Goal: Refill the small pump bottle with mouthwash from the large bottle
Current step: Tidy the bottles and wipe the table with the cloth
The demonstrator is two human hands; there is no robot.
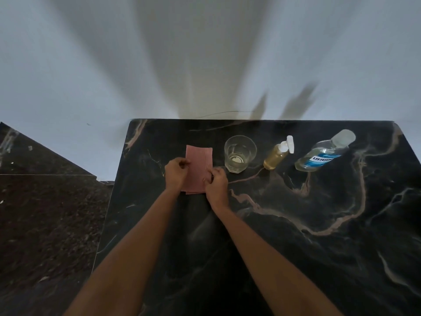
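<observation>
Black marble counter (296,247) with tan veining, set against a pale wall (68,65). Pink folded cloth (198,165) lies flat on the counter toward the far edge, long side running away from me. My left hand (175,175) is curled at the cloth's left edge, fingers pinching that edge; my right hand (216,185) is curled at the near right edge, fingertips pinched on the cloth there. Both hands grip the cloth and nothing else. Just right of the cloth stands a clear drinking glass (239,153), upright, with a shallow layer of yellowish liquid at the bottom. Right of the glass, apart from it, stands the small pump bottle (276,156): white pump head in place, amber liquid filling most of the body. Further right, apart from the pump bottle, stands the large mouthwash bottle (323,153): clear body, blue label, translucent cap on, with pale liquid low in the body. All three containers sit in a row near the far edge of the counter, untouched by either hand. Dark speckled floor (45,224) shows to the left of the counter.
</observation>
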